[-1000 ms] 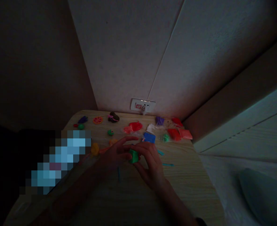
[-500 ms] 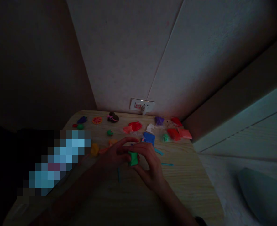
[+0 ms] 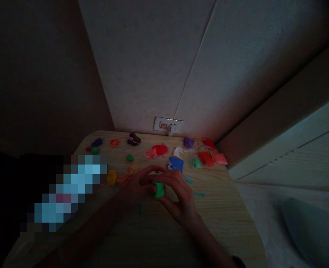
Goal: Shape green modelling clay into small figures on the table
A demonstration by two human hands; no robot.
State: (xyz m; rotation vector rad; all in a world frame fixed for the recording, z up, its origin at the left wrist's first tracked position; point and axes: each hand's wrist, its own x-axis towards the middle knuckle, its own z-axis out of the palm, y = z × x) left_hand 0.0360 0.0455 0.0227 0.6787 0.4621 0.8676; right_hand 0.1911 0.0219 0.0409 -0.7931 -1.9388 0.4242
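Observation:
Both of my hands meet over the middle of a wooden table (image 3: pixel 214 219) in dim light. My left hand (image 3: pixel 138 184) and my right hand (image 3: pixel 178 197) pinch a small green lump of clay (image 3: pixel 158 189) between their fingertips, just above the tabletop. A blue clay packet (image 3: pixel 176 163) lies right behind my fingers. A thin teal stick (image 3: pixel 141 209) lies on the table under my hands.
Red packets (image 3: pixel 211 158), a purple packet (image 3: pixel 189 143), a white packet (image 3: pixel 178 151), a red clay piece (image 3: pixel 160 149), small clay figures (image 3: pixel 133 139) and an orange disc (image 3: pixel 115 142) lie along the back. A wall socket (image 3: pixel 168 124) sits behind. A pixelated patch covers the left.
My fingers have closed in tighter round the green clay, and the left fingers have curled down over it. The lump has sunk slightly toward the table.

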